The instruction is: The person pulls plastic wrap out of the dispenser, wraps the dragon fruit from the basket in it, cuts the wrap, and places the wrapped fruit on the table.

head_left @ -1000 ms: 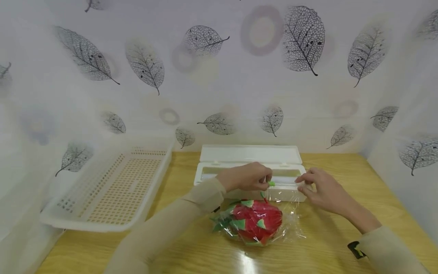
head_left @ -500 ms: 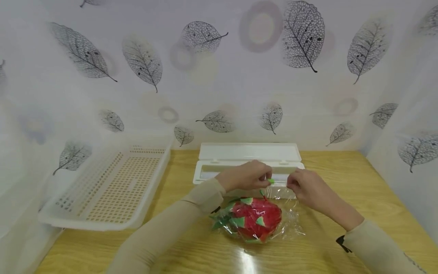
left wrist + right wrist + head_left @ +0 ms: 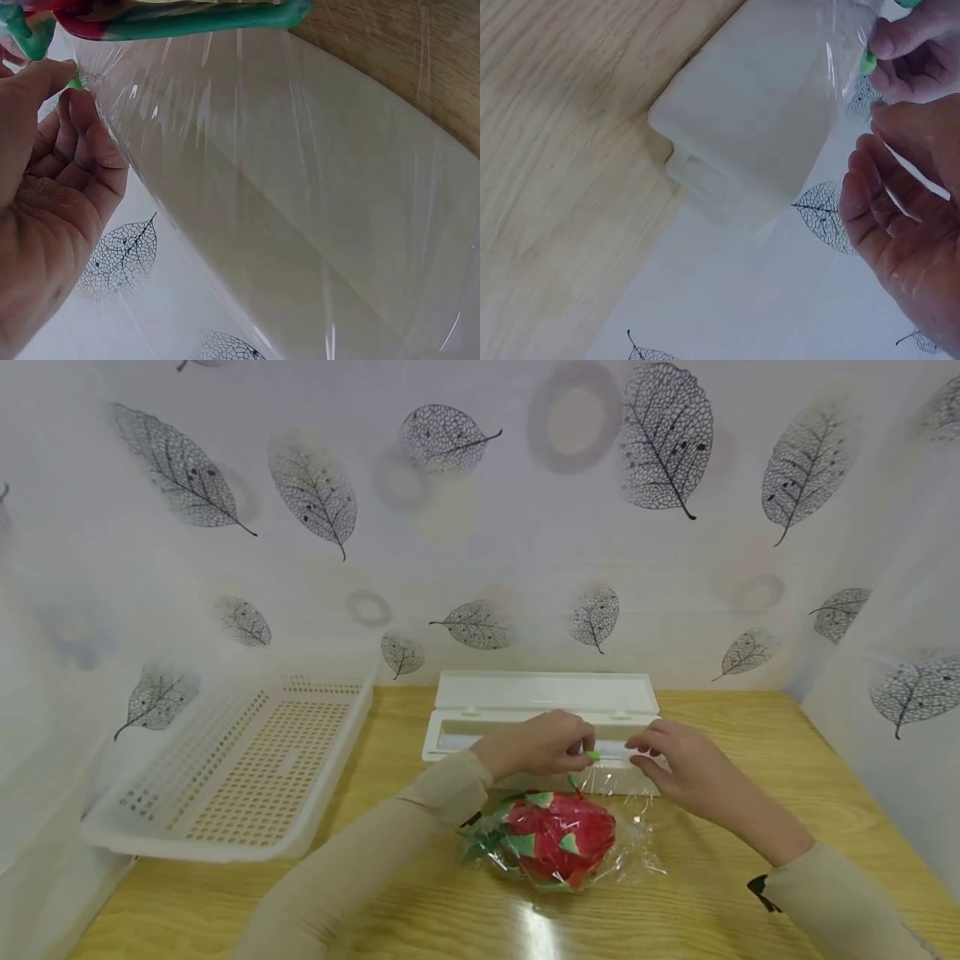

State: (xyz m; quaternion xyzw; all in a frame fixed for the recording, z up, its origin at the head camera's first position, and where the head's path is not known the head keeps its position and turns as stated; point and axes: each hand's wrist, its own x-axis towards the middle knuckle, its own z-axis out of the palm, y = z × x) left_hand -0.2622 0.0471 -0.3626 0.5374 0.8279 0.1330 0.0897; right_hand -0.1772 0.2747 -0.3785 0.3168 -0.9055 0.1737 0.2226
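A red toy dragon fruit [image 3: 558,839] with green leaf tips lies on the wooden table, loosely wrapped in clear cling film [image 3: 630,852]. Behind it stands an open white film dispenser box [image 3: 465,739]. My left hand [image 3: 547,745] sits over the box's front edge; thumb and forefinger pinch the cling film [image 3: 262,150] together with a small green tip [image 3: 75,82]. My right hand [image 3: 675,768] is just to the right of it at the box's front edge. Its fingers [image 3: 870,202] are relaxed and hold nothing, close to the left fingertips [image 3: 911,45].
A white perforated plastic basket [image 3: 247,768] sits at the table's left side, partly over the edge. Leaf-patterned walls [image 3: 480,527] enclose the table at the back and on both sides. Bare wood [image 3: 750,718] shows right of the box and in front of the fruit.
My right hand has moved left along the box's front edge, closer to the left hand. The left hand keeps its pinch in the same place. The fruit has not moved.
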